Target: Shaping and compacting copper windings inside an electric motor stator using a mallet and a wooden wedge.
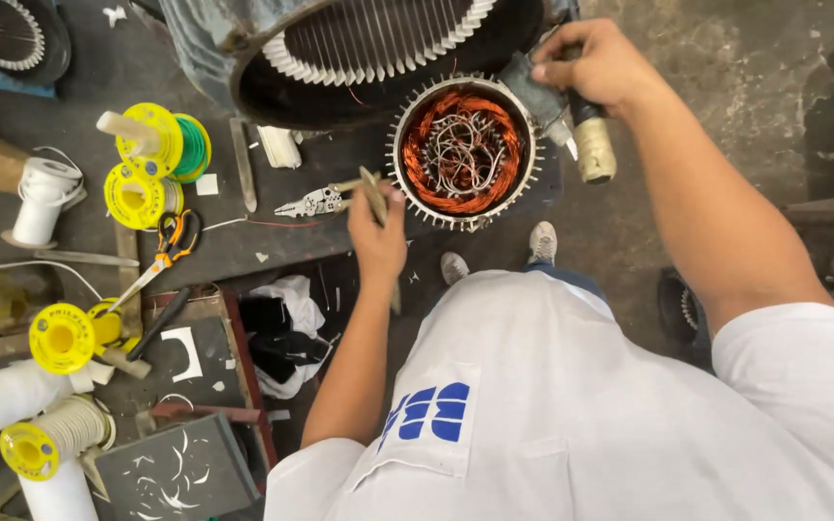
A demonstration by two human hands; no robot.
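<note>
A small motor stator with copper windings and loose white leads stands on the dark bench edge. My left hand is closed around a thin flat stick that points toward the stator's left rim. My right hand grips a hammer whose handle is wrapped in pale cord, held at the stator's upper right rim. Pliers lie just left of my left hand.
A large stator housing with white slot liners lies behind. Yellow spools of wire, white tape rolls, orange-handled scissors and rags crowd the bench at left. My shoes stand on the concrete floor below.
</note>
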